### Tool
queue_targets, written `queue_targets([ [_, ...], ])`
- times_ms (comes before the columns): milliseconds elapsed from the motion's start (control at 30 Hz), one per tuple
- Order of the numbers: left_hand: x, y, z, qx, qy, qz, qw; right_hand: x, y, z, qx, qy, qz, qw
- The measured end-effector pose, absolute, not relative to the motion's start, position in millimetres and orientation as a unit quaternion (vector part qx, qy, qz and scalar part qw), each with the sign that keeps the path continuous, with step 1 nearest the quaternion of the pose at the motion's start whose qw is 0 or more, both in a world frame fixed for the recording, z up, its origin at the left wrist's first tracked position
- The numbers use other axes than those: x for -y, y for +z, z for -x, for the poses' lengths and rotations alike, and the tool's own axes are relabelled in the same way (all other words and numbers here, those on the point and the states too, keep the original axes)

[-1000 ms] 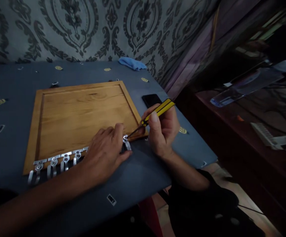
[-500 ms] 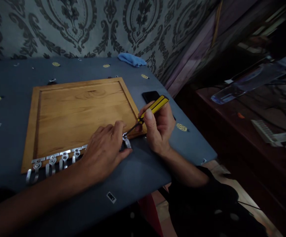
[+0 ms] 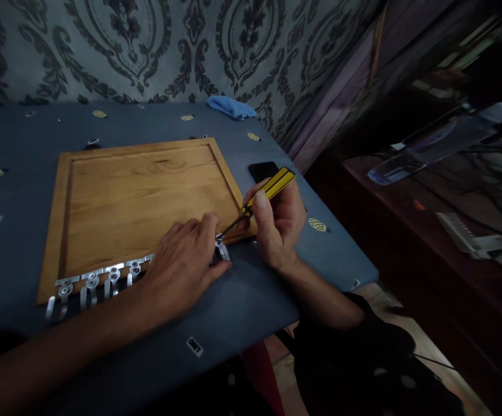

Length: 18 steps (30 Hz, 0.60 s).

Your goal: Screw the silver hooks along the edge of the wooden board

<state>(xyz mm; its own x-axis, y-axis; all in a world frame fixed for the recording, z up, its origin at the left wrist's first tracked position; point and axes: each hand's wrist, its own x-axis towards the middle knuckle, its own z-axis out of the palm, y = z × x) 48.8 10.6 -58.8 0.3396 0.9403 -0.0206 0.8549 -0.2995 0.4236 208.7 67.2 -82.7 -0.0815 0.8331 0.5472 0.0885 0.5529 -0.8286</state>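
A square wooden board (image 3: 138, 196) lies on the blue table. Along its near edge runs a metal hook rail (image 3: 99, 283) with several hooks. My left hand (image 3: 184, 266) lies over the rail's right part, fingers pressed down on it. My right hand (image 3: 277, 222) grips a yellow and black screwdriver (image 3: 268, 190). Its thin tip points down-left onto the rail's right end (image 3: 221, 242), just beside my left fingertips.
A black phone (image 3: 263, 170) lies right of the board. A blue cloth (image 3: 231, 107) sits at the far edge by the patterned wall. The table edge (image 3: 333, 277) drops off on the right; a dark wooden shelf with cluttered items (image 3: 442, 156) stands beyond.
The view shifted slightly. Both hands stay in place, with the screwdriver still on the rail's right end.
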Motion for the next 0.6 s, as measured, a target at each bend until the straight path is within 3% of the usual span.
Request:
queue_targets([
  [400, -9.3, -61.8, -46.6, -0.550, 0.134, -0.809, 0.159, -62.9, -77.9, -208.0, 0.675, 0.301, 0.345, 0.579],
  [600, -11.1, -56.7, -48.6, -0.564, 0.109, -0.801, 0.171, -69.3, -58.3, -204.1, 0.701, 0.358, 0.346, 0.510],
])
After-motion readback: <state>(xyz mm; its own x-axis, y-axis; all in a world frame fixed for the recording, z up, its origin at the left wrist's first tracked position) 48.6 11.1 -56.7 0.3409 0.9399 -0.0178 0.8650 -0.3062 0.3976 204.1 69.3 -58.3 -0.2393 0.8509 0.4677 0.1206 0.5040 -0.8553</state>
